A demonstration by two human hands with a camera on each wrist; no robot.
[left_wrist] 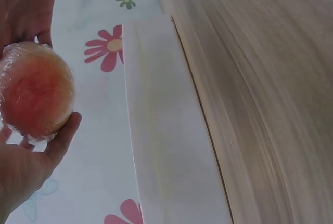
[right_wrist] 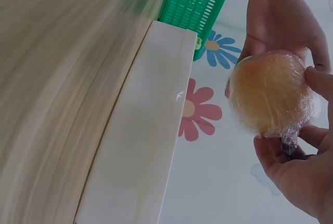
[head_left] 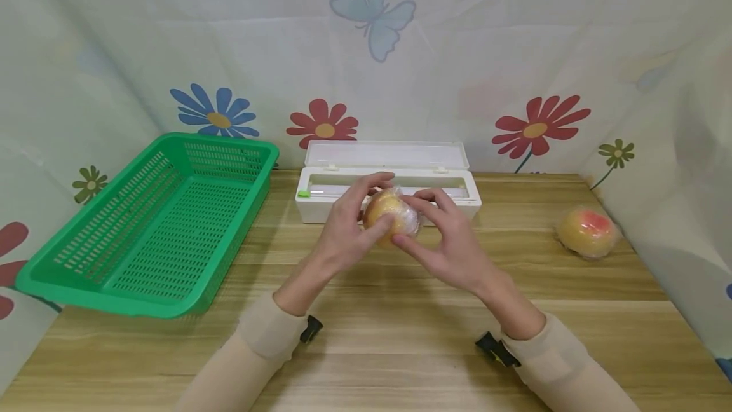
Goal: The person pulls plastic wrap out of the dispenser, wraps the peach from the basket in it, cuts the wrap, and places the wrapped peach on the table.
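Note:
Both hands hold a yellow-and-red peach (head_left: pixel 380 207) wrapped in clear cling film, raised above the table in front of the white film box. My left hand (head_left: pixel 345 227) grips it from the left side, with the thumb across its near face. On the other side, my right hand (head_left: pixel 454 247) pinches the bunched film and the fruit's edge between thumb and fingers. In the right wrist view, gathered film (right_wrist: pixel 289 142) sticks out of the wrapped peach beside the right fingers. The red blush of the peach (left_wrist: pixel 39 91) faces the left wrist camera.
A white cling film box (head_left: pixel 314 212) stands at the back, its clear lid (head_left: pixel 389 154) raised. To the left is a green plastic basket (head_left: pixel 229 266). Another film-wrapped peach (head_left: pixel 586 234) lies at the right of the wooden table (head_left: pixel 394 348). A flowered cloth (head_left: pixel 434 81) hangs behind.

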